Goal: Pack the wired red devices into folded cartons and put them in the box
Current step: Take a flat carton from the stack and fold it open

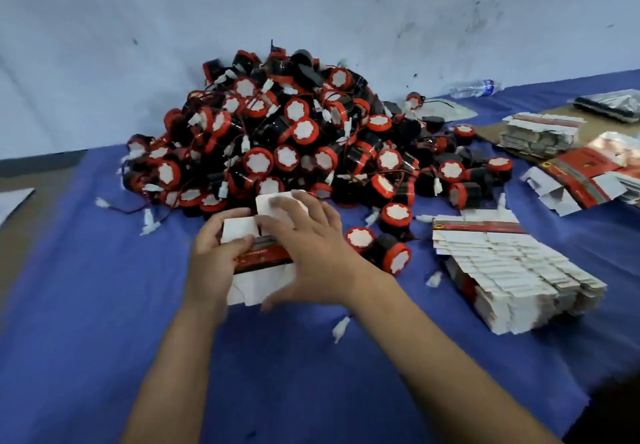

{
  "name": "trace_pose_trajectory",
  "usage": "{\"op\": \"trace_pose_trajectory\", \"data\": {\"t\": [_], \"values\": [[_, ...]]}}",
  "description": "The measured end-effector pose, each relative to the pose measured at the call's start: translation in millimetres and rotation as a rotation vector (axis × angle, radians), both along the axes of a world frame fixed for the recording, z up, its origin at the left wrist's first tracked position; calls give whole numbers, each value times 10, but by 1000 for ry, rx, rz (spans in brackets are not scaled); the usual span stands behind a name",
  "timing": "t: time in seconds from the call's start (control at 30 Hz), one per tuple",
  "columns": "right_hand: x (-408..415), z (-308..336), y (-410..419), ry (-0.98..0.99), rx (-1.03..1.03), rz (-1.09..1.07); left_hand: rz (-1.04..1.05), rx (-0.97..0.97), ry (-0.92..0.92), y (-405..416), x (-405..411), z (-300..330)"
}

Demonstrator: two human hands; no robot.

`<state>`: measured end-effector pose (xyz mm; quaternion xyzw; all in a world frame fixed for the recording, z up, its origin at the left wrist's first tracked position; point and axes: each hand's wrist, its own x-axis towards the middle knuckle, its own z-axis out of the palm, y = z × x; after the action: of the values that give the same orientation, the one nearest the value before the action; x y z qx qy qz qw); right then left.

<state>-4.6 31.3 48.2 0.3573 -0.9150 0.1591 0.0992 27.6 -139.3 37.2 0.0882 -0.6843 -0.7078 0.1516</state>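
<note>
Folding a carton (263, 263) on the counter (104, 270), beside the device pile (294, 139).
Left hand (214, 256) grips its side to steady it; right hand (311, 249), fingers straight, presses the flaps.

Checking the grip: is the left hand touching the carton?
Touching. The head view shows the left hand with its fingers curled round the carton.

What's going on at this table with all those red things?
A person is packing. Both hands work on one small red and white carton: the left hand grips its side, while the right hand lies over its top flaps with fingers spread. Behind it is a big heap of wired red devices against the wall. Stacks of flat cartons wait to the right on the blue cloth. No box for finished cartons is in view.
</note>
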Motion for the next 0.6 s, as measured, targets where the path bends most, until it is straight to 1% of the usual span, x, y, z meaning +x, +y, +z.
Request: {"op": "trace_pose_trajectory", "data": {"t": [0.03,0.1,0.23,0.27,0.33,0.37,0.4,0.47,0.5,0.53,0.6], "values": [[18,-39,-149,-1,-1,32,-28,71,-16,-157,51,-35],[41,-97,-424,8,-68,66,-89,247,-27,-407,143,-79],[57,-237,-655,38,-193,54,-126,487,-34,-588,195,-172],[64,-279,-662,32,-248,35,-159,537,-31,-598,195,-179],[74,-346,-630,-34,-452,-20,-296,601,-7,-596,183,-172],[70,-352,-597,-73,-581,-57,-372,603,18,-582,171,-161],[51,-349,-564,-118,-714,-88,-433,564,39,-557,159,-153],[-2,-320,-489,-220,-966,-93,-497,380,45,-480,131,-160],[-32,-305,-451,-275,-1061,-79,-508,304,33,-438,128,-177],[-57,-292,-423,-325,-1117,-68,-491,270,12,-412,134,-190],[-91,-287,-408,-416,-1126,-62,-438,279,-16,-414,117,-253]]}}
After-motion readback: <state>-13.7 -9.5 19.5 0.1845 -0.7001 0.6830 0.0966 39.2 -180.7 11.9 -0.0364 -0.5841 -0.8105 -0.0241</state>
